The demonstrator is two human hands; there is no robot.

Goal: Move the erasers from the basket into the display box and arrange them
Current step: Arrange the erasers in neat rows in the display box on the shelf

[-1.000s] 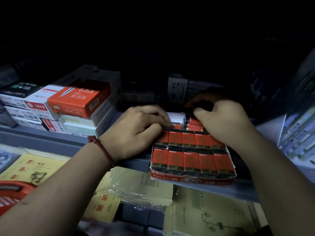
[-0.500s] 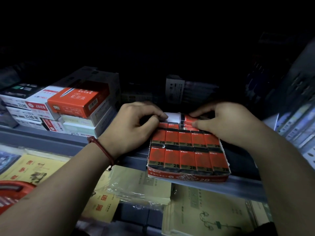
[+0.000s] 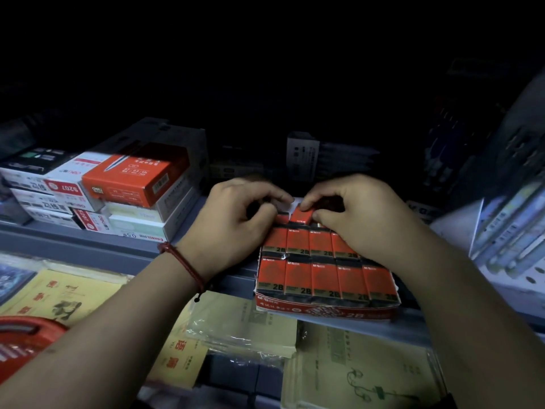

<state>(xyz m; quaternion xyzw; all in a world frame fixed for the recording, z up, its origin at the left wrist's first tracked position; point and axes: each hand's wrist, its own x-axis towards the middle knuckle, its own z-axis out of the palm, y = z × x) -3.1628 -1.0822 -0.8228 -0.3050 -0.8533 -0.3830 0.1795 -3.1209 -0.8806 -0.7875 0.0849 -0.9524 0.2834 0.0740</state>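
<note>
A red display box [image 3: 324, 310] marked 2B sits on the grey shelf, filled with rows of red and black erasers [image 3: 324, 278]. At the box's back row my right hand [image 3: 362, 219] pinches a red eraser [image 3: 302, 216] between thumb and forefinger. My left hand [image 3: 236, 222], with a red cord on the wrist, has its fingers curled at the back left corner of the box, touching the erasers there; what it holds is hidden. A red basket [image 3: 23, 340] shows at the lower left edge.
Stacked orange and white stationery boxes [image 3: 118, 190] stand on the shelf [image 3: 88, 246] left of the display box. Packs of pens [image 3: 507, 228] lean at the right. Yellow paper packs [image 3: 241, 323] in plastic lie on the lower level. The shelf's back is dark.
Both hands have drawn together at the back row. My right hand has taken a red eraser between thumb and finger and holds it tilted above the row.
</note>
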